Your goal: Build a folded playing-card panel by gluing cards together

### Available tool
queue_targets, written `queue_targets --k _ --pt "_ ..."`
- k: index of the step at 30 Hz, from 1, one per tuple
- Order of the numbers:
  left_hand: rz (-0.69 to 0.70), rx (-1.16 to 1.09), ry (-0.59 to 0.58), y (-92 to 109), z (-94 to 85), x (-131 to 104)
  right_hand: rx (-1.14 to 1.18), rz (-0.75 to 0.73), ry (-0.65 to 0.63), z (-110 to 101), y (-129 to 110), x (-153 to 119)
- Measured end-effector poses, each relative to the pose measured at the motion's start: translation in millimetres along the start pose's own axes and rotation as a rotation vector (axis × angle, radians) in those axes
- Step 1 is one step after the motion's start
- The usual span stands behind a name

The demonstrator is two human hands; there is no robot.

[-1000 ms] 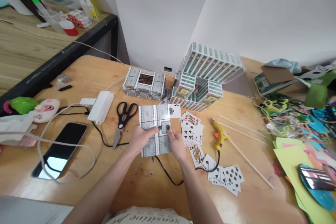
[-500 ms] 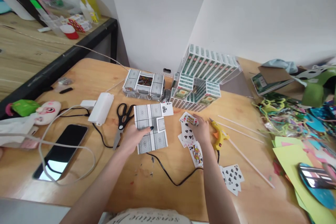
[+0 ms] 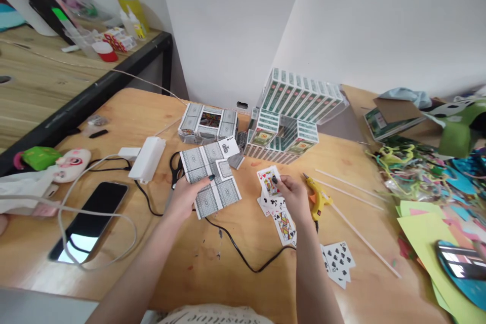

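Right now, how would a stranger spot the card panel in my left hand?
Find the stacked green boxes on the table. Nearer, to their left, the left hand holds the card panel. Unlike the patterned card box behind it, it's flat, with an ace jutting from its far corner.

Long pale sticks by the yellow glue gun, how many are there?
3. The farthest stick and the middle stick lie nearly parallel, right of the yellow glue gun. The nearest stick slants from the gun's back end. Others could hide under the colourful scraps.
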State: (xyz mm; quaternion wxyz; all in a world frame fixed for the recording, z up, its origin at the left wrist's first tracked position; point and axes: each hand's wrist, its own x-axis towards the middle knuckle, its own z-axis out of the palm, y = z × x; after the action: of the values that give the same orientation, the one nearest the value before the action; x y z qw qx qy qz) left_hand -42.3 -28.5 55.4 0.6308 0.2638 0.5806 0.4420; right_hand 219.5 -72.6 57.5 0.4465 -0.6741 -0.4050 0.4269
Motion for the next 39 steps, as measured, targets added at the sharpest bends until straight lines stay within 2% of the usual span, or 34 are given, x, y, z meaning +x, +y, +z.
queue_targets --k 3,6,10,19,31,39 --pt "-0.003 -0.013 0.004 2 0.1 0 0.049 -0.014 -0.118 9 -6 -12" --pt "-0.023 -0.014 0.01 4 0.3 0 -0.021 -0.068 -0.125 17 -10 -16" --pt "-0.045 -0.015 0.011 7 1.0 -2 -0.088 -0.067 -0.124 23 -13 -16" --pt "-0.028 -0.036 -0.021 5 3.2 0 -0.123 -0.062 -0.339 34 -11 -19" --pt "0.017 0.104 -0.041 5 4.1 4 -0.237 -0.084 -0.561 26 -19 -14" --pt "0.011 0.163 -0.108 -3 2.8 6 -0.305 -0.11 -0.632 21 -18 -11"
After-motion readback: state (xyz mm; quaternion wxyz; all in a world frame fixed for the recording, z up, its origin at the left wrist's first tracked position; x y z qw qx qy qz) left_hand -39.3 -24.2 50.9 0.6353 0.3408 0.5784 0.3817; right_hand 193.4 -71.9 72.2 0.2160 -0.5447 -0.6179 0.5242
